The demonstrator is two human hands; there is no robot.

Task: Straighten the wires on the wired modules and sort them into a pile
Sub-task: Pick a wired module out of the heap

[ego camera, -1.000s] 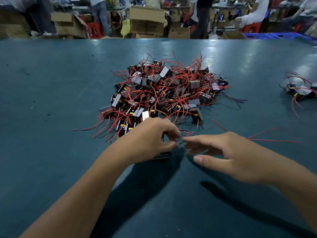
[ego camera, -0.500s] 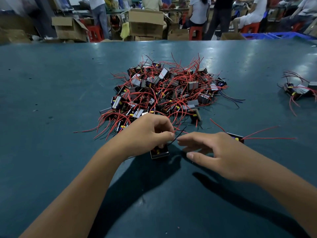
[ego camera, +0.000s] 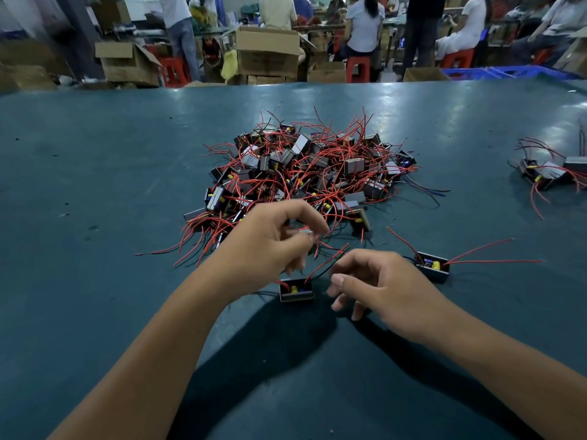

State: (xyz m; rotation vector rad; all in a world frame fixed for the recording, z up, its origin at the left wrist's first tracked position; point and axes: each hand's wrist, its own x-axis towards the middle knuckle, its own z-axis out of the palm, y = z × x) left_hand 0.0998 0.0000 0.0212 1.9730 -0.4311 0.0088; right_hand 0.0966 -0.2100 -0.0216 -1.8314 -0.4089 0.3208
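**Sorting wired modules on a dark teal bench**

Stretching from the bottom edge to a far rim, the dark teal table (ego camera: pixel 95 185) has a worn, slightly glossy top with pale glare patches toward its far right. Beyond it lies a crowded workroom: open cardboard boxes (ego camera: pixel 266 54) on the floor, red plastic stools (ego camera: pixel 357 68), a blue crate (ego camera: pixel 508 73) at the right, and several people standing or seated with their backs turned.

One large heap of modules (ego camera: pixel 305 176) sits mid-table, too tangled in red and black leads to count. A small second cluster (ego camera: pixel 546 174) lies at the right edge; its number cannot be told. Two modules lie apart from both. One single module (ego camera: pixel 296 290) rests on the table just under the hands, open side up, with a yellow part inside and a red and a black lead rising from it. The other module (ego camera: pixel 432 268) lies just right of the right hand, three red leads fanned out from it.

The left hand (ego camera: pixel 270 242) hovers above the near module, fingers curled and blurred; whether they pinch a wire cannot be told. The right hand (ego camera: pixel 378 284) hangs loosely curled, holding nothing, its thumb near the raised leads.
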